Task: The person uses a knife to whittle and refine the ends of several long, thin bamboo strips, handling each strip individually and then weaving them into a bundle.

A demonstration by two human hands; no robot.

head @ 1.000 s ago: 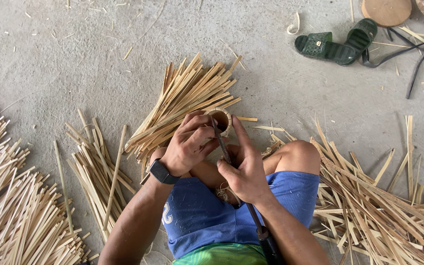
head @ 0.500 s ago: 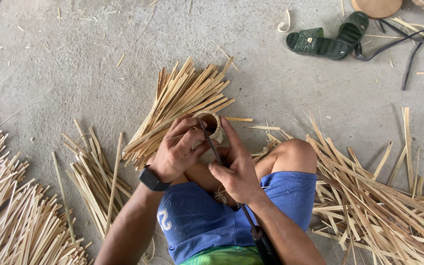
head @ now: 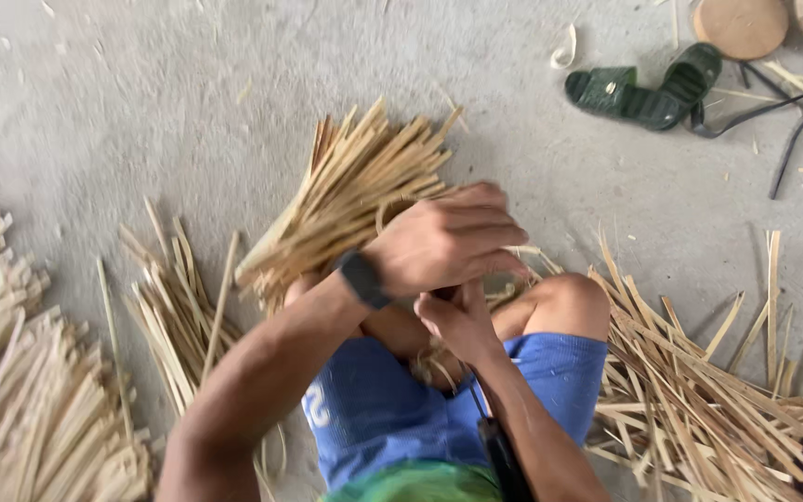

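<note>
My left hand (head: 448,244), with a dark watch (head: 364,279) on its wrist, is curled palm down over my lap, blurred by motion. It covers the short bamboo piece, which is hidden beneath it. Just under it, my right hand (head: 457,321) is closed around a knife. The knife's thin shaft and dark handle (head: 499,455) run back along my right forearm. Both hands touch above my bent knee (head: 564,302) and blue shorts (head: 374,409). A fanned bundle of bamboo strips (head: 355,191) lies just beyond the hands.
Split bamboo strips lie in piles on the concrete floor: far left (head: 20,390), near left (head: 174,316) and right (head: 717,400). Green sandals (head: 643,88), a round wooden disc (head: 741,23) and a black cord (head: 792,121) sit at the upper right.
My left hand has rolled over on top of the bamboo piece and my right hand, hiding the piece's round end. The camera has come closer to the hands.
</note>
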